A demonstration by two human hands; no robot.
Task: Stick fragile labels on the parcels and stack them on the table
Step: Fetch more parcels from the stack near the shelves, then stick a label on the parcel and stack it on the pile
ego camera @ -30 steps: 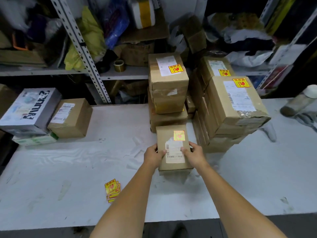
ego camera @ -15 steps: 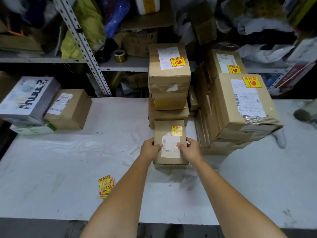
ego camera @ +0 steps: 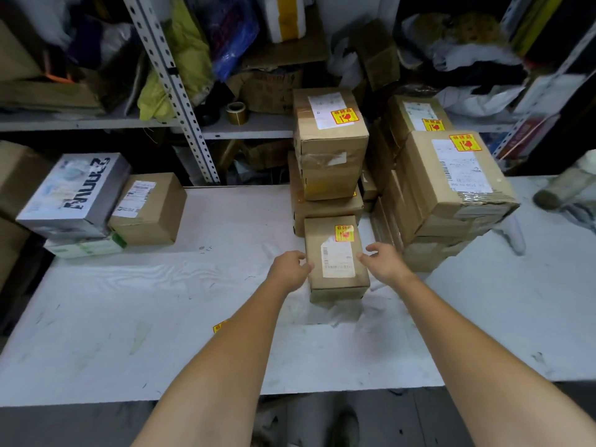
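Observation:
A small brown parcel (ego camera: 335, 253) lies flat on the white table (ego camera: 145, 317), its far end against the middle stack of labelled parcels (ego camera: 329, 140). It carries a white shipping label and a yellow fragile label (ego camera: 344, 233). My left hand (ego camera: 290, 269) rests at its left edge, fingers loosely curled and just touching. My right hand (ego camera: 385, 262) hovers at its right edge with fingers spread. A second stack of labelled parcels (ego camera: 451, 188) stands to the right. The spare fragile stickers (ego camera: 218, 327) peek out from under my left forearm.
At the table's left stand a brown parcel (ego camera: 148, 208) with no fragile label and a grey printed box (ego camera: 74, 188) on a flat white-green box. A lying bottle (ego camera: 561, 188) is at the far right. Cluttered metal shelves (ego camera: 251, 127) run behind the table.
The small parcel was pushed forward against the middle stack and set down. Both hands have opened and drawn off its sides.

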